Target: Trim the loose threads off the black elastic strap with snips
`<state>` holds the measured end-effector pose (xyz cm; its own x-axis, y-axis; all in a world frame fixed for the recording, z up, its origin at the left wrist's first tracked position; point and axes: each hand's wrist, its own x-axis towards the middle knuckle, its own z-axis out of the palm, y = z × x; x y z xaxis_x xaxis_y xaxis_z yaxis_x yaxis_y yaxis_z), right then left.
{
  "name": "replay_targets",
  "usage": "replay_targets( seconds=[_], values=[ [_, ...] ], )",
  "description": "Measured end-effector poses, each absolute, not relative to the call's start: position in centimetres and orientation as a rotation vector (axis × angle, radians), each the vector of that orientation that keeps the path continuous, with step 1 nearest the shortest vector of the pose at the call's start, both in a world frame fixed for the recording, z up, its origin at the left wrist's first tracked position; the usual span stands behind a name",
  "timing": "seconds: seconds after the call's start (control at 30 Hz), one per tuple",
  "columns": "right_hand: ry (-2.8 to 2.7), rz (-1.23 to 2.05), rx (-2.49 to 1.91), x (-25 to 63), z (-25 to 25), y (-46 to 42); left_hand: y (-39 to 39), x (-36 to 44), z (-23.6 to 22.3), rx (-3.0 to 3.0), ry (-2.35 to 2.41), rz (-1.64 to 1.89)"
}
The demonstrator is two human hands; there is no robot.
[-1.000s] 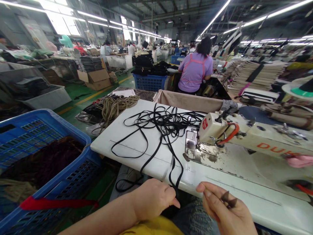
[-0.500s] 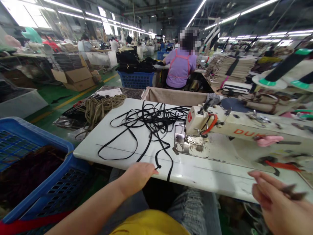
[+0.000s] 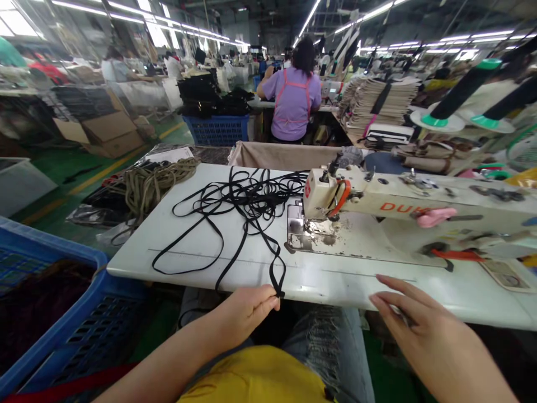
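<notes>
My left hand (image 3: 255,305) is closed in a pinch on the end of a narrow black strap (image 3: 277,274), at the table's front edge. The rest of the black strap lies in a loose tangle (image 3: 255,198) on the white table. My right hand (image 3: 413,319) hovers in front of the table's edge to the right, thumb and forefinger apart and the other fingers curled. A small bit of grey metal, part of thread snips (image 3: 406,318), shows inside its palm; the rest is hidden. Beyond the hands stands a sewing machine (image 3: 356,196) with its needle area beside the tangle.
Olive straps (image 3: 157,184) hang in a bundle at the table's left end. A blue basket (image 3: 90,263) with dark material stands at the left. Behind the table is a beige fabric-lined bin (image 3: 285,154). A co-worker (image 3: 293,101) sits beyond it. Black thread cones (image 3: 461,92) stand at right.
My left hand has moved slightly right, drawing two strap lengths together at its fingertips. My right hand has come left towards it, and the snips' blades no longer stick out visibly. The view has shifted right.
</notes>
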<state>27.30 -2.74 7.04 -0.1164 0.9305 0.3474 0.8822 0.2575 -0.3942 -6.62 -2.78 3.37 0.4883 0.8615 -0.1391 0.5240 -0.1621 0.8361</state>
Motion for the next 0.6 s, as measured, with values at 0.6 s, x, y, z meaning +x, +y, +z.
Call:
replay_targets(
  seconds=[0.6],
  values=[
    [-2.659, 0.472, -0.928, 11.9, 5.9, 1.5, -5.1, -9.6, 3.0, 1.355, 1.202, 0.765]
  ],
)
